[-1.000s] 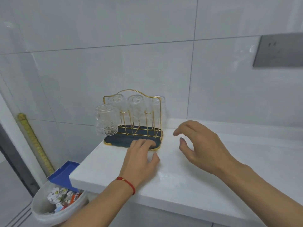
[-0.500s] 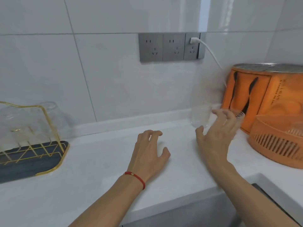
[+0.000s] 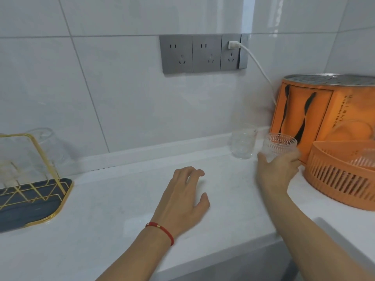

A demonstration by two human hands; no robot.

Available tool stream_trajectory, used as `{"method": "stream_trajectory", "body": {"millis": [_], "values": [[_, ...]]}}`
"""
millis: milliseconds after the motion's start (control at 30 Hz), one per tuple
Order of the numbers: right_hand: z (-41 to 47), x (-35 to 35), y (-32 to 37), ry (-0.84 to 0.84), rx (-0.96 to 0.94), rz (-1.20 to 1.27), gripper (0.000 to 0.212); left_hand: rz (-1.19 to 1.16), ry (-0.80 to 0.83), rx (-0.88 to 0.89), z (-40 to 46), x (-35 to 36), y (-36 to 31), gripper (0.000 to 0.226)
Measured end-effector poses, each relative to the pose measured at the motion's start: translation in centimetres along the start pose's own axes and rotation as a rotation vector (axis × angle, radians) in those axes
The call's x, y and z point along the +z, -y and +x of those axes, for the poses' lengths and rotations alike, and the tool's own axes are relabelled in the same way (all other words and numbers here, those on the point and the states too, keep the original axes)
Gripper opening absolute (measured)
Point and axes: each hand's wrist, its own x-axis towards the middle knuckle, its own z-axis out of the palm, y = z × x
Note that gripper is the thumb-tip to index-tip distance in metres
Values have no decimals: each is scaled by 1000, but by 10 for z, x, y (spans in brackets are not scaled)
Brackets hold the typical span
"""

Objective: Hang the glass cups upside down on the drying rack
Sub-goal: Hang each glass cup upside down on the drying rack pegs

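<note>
My right hand [image 3: 276,171] wraps around the lower part of a ribbed glass cup [image 3: 279,146] standing upright near the orange basket. A second clear glass cup [image 3: 242,144] stands upright just left of it, by the wall. My left hand [image 3: 183,199] rests palm down on the white counter, fingers spread, holding nothing. The gold wire drying rack [image 3: 34,171] with its dark blue tray sits at the far left edge, with blurred upturned glasses [image 3: 47,147] on its pegs.
An orange slotted basket [image 3: 343,175] and an orange box [image 3: 324,114] under a metal lid fill the right side. A white cable [image 3: 255,63] runs from the grey wall sockets [image 3: 203,53] down behind the box. A sink edge [image 3: 345,246] shows at the lower right.
My view swung right from the rack to the counter's right end. My right hand reached past the clear cup and closed around the ribbed cup. My left hand stayed flat on the counter.
</note>
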Motion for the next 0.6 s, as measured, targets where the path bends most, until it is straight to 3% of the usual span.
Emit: {"method": "stream_trajectory", "body": {"millis": [133,267,333,433,533,600], "values": [[-30,-11,15,7,-241,58,96,-87,17,-35,-2,-1,1,48],[-70,-18,32,292,-798,113,90,-396,-18,-155,-1,-10,0,70],[-88,-18,40,446,-984,16,92,-528,-109,-195,-1,-16,-1,74],[-101,-15,46,539,-1186,-73,97,-535,-245,-239,-6,-26,-4,70],[-110,-17,45,656,-1130,76,94,-617,-303,-321,-15,-35,-3,56],[-122,-19,50,835,-838,294,92,-721,-328,-366,-22,-46,0,51]]}}
